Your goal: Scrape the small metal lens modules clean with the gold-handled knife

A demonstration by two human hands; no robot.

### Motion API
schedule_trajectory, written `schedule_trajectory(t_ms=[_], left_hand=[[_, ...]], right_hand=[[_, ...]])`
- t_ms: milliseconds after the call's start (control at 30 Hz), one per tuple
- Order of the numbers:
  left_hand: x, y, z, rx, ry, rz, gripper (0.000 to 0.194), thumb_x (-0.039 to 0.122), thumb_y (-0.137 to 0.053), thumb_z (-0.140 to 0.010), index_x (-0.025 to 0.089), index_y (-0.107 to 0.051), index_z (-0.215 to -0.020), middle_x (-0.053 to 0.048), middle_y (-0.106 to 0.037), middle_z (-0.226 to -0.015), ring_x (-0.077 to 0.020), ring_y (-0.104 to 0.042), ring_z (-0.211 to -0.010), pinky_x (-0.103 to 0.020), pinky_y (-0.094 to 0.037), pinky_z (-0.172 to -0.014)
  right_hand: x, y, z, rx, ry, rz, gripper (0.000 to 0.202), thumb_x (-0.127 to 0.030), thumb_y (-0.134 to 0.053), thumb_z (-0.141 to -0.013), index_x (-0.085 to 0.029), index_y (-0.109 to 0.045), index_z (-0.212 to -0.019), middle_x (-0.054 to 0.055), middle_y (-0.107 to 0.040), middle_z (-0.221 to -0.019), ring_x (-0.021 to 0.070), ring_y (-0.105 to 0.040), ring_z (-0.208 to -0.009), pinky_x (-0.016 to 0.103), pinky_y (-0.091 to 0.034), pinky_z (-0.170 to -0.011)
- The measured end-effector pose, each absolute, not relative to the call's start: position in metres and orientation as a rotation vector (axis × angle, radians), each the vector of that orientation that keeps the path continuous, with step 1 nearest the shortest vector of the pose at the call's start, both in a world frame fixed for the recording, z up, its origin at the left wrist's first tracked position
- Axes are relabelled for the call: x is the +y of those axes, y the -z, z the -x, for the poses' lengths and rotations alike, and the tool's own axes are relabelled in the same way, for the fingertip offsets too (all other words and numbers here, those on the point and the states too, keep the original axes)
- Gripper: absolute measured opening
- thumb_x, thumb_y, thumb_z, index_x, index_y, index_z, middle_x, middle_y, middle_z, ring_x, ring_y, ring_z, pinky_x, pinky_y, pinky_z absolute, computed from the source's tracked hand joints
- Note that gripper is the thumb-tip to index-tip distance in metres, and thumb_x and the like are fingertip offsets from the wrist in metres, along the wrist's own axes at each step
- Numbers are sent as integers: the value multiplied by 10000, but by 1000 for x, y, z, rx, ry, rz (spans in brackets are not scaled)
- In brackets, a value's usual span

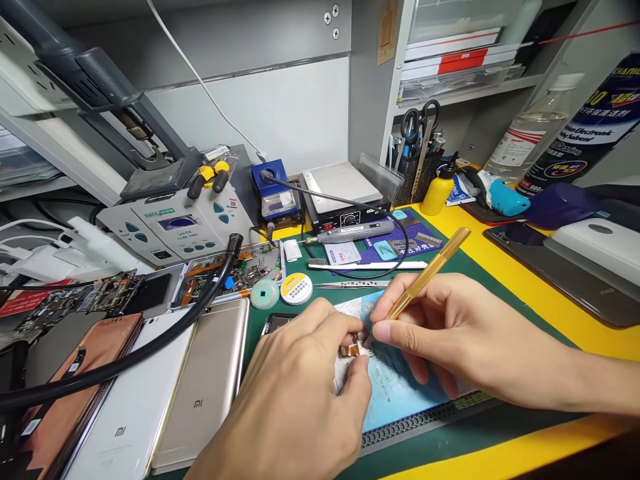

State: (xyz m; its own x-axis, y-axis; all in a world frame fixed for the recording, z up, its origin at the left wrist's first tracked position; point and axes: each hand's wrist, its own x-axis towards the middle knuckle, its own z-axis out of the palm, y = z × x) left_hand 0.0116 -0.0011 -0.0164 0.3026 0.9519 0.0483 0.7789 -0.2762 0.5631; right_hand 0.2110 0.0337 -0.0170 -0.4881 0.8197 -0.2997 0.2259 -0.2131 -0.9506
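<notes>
A gold knurled handle [420,283] slants up from my right hand [440,333], which pinches it between thumb and fingers; its tip end points down at a small part. That small part, with an orange-brown flex piece [351,349], is held between the thumb and fingers of my left hand [310,380]. Beneath both hands lie a whitish, stained cloth or paper and a light blue sheet [400,393], on a green mat [500,293]. The tool's very tip is hard to make out beside the part.
Phone back covers [200,393] and a black hose [150,350] are at left. Behind the hands are tweezers [350,285], a white brush [370,265], a round tin [297,289] and a tray of circuit boards [235,270]. A yellow bottle [439,190] and phone [565,273] stand right.
</notes>
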Motion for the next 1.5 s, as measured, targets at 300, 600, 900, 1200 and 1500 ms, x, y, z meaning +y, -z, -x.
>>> schedule_trajectory(t_ms=[300,600,900,1200,1500], left_hand=[[-2,15,-10,1533,-496,-2151,198,196,-529,-885,276,-691,-966,7,-638,-917,-166,-610,-781,-298,-398,-632],[-2,12,-10,1525,-453,-2121,268,182,-531,-912,302,-705,-1076,-1,-648,-963,-175,-634,-842,-288,-407,-619],[-4,14,-8,1530,-436,-2126,314,201,-527,-928,317,-694,-1167,-10,-661,-1026,-189,-645,-859,-300,-423,-623],[-4,21,-5,1513,-438,-2163,318,225,-508,-945,331,-666,-1200,-1,-646,-1023,-190,-636,-837,-332,-434,-702],[-2,23,-6,1488,-430,-2177,303,211,-507,-941,330,-657,-1176,-3,-631,-1010,-193,-622,-832,-338,-422,-700]], right_hand=[[35,19,-208,-1616,-1730,1225,188,-348,-776,-851,-182,-709,-907,-49,-573,-500,78,-466,-362,137,-395,-329],[34,19,-209,-1631,-1730,1251,210,-368,-772,-857,-175,-719,-921,-44,-572,-506,79,-479,-373,135,-410,-336],[35,19,-210,-1605,-1745,1263,204,-351,-803,-823,-181,-726,-905,-47,-568,-496,84,-484,-362,146,-425,-332],[36,14,-216,-1598,-1742,1258,211,-377,-748,-860,-189,-654,-860,-42,-595,-506,94,-502,-359,156,-417,-343],[35,16,-216,-1585,-1757,1269,227,-382,-768,-839,-197,-643,-879,-44,-576,-508,102,-478,-376,171,-402,-341]])
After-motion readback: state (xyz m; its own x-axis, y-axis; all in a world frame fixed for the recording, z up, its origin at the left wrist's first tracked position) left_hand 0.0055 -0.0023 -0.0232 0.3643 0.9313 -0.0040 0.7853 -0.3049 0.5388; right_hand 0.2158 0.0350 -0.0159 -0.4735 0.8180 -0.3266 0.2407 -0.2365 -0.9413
